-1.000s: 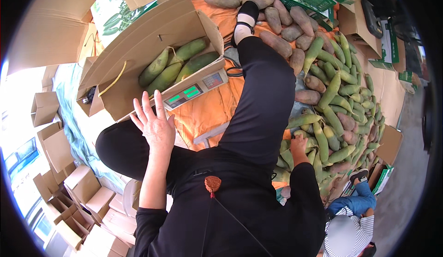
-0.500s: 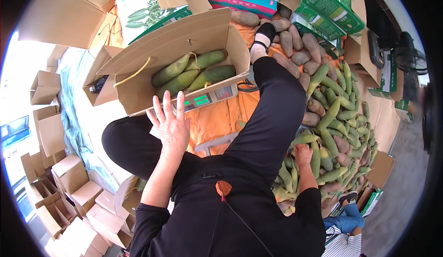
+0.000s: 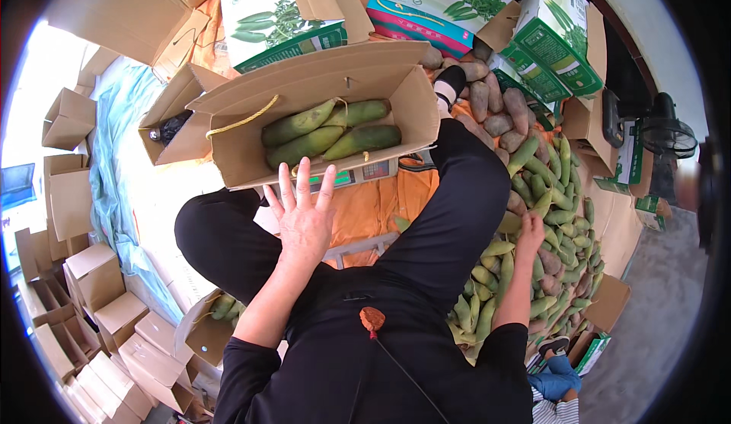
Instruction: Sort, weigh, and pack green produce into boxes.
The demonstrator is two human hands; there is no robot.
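Radish (image 3: 543, 202): lying on the pile (image 3: 564, 218), at your right hand (image 3: 531, 234), which is resting with fingers curled; you cannot tell whether it is gripping. Four radishes (image 3: 362, 141): lying in the box (image 3: 320, 81), its open top facing you, likely for easy reach. Scale (image 3: 377, 170): sitting beneath, apparently bearing the box. Left hand (image 3: 306, 230): hovering by the box's near rim, fingers spread wide, holding nothing.
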